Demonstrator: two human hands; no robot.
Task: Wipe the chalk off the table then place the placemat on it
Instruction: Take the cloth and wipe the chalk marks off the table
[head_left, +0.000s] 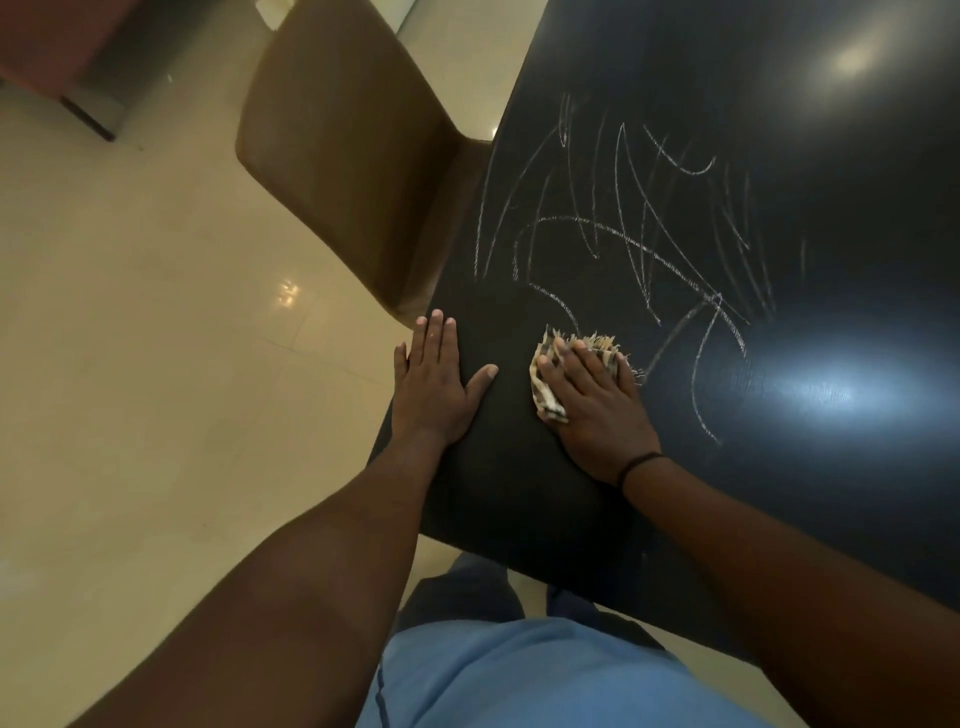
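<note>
1. Worn on the head, looking steeply down and forward, wide-angle.
2. Close above the dark tabletop (779, 467), tilted in frame.
3. Left hand (434, 384) and right hand (597, 410) near centre; floor (156, 364) left of them.

I see white chalk scribbles (639, 234) across the dark glossy counter (831, 493) at centre right of the frame; a frayed checked cloth (550, 374) lies flat just below them.
</note>
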